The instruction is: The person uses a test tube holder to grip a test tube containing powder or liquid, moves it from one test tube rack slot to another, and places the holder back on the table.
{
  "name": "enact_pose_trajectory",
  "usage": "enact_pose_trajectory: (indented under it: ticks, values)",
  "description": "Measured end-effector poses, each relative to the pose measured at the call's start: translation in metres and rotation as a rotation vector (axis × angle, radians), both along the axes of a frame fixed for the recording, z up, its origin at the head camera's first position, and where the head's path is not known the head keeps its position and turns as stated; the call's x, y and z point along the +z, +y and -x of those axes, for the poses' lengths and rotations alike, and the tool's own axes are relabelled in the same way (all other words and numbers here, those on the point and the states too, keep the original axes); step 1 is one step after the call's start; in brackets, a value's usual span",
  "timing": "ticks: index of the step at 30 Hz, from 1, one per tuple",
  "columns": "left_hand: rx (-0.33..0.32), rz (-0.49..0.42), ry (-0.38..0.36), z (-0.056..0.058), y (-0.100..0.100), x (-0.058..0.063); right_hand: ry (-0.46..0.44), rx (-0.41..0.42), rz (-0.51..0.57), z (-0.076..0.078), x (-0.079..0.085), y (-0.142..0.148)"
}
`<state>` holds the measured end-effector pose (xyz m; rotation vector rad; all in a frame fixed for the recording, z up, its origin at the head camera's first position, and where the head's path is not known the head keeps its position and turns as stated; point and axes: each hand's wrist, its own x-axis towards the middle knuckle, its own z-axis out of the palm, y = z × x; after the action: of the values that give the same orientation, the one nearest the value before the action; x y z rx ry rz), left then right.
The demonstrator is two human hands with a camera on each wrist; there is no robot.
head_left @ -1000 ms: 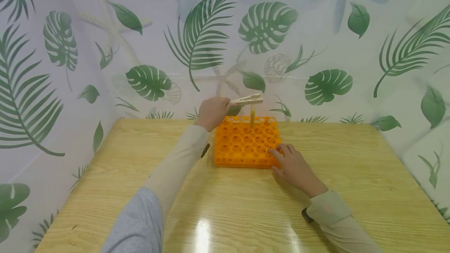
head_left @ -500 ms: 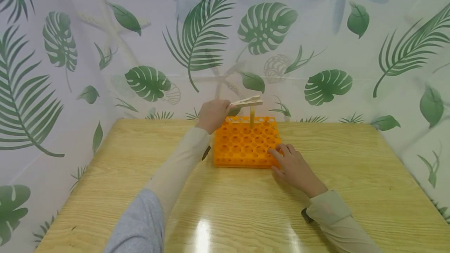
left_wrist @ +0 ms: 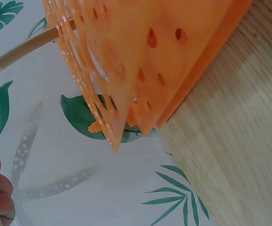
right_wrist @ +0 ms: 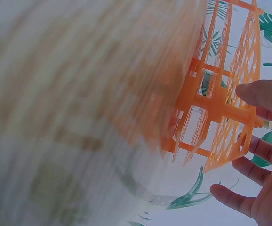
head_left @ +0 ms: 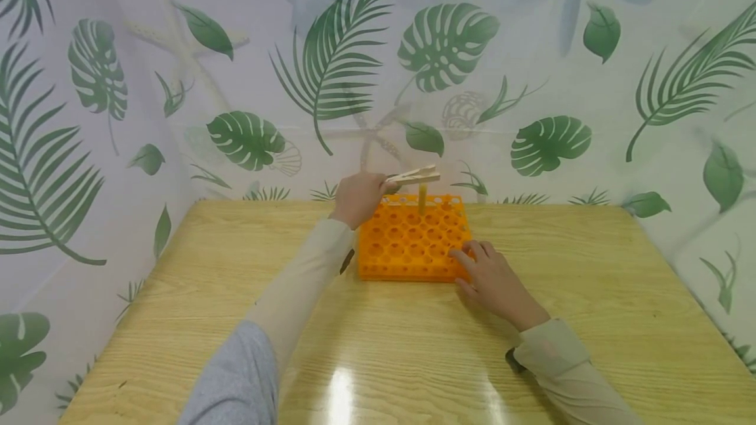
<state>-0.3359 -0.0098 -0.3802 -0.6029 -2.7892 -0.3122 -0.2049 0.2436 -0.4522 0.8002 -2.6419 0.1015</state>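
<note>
A wooden test tube holder (head_left: 415,176) is in my left hand (head_left: 359,199), which grips its near end. From the holder's far end hangs a glass test tube (head_left: 422,201) with yellow contents, upright over the back of the orange test tube rack (head_left: 407,267). In the left wrist view the tube (left_wrist: 25,51) has its lower end in the rack's top sheet (left_wrist: 79,52). My right hand (head_left: 499,290) touches the rack's right front corner with spread fingers. In the right wrist view its thumb (right_wrist: 256,92) lies against the rack (right_wrist: 211,106).
A wood-grain table (head_left: 378,346) carries the rack near its back edge. Behind and to the left stands a white wall covering (head_left: 236,71) with green leaf prints. The rack's top has rows of round holes.
My left hand has come down slightly with the holder, and the test tube sits a little lower towards the rack. The right hand has stayed in place.
</note>
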Motion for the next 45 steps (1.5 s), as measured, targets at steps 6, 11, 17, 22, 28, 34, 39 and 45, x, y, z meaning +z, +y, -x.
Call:
enact_pose_trajectory:
  ticks: [6, 11, 17, 22, 28, 34, 39, 45]
  values:
    - [0.005, 0.010, -0.007, -0.002, 0.000, -0.005, -0.020, -0.009, 0.006, 0.001, 0.000, 0.000]
    - [0.014, 0.031, -0.002, -0.003, 0.001, -0.010, -0.034, -0.020, 0.003, 0.001, -0.001, 0.000]
    - [0.023, 0.040, -0.060, -0.005, 0.001, -0.014, -0.035, -0.021, 0.006, 0.000, 0.000, -0.001]
    - [0.019, 0.038, -0.062, -0.005, 0.001, -0.019, -0.026, -0.019, 0.001, 0.000, -0.001, -0.001]
    - [0.016, 0.020, -0.058, -0.005, 0.002, -0.024, -0.018, -0.011, 0.002, 0.000, -0.001, 0.000]
    - [0.014, 0.024, -0.045, -0.005, 0.002, -0.029, -0.017, -0.008, 0.002, 0.000, -0.001, 0.000]
    - [0.013, 0.027, -0.047, -0.005, 0.003, -0.032, -0.010, 0.003, 0.014, 0.000, 0.000, 0.000]
    - [0.027, 0.042, -0.048, -0.009, 0.004, -0.031, -0.006, 0.003, 0.012, 0.000, 0.000, 0.000]
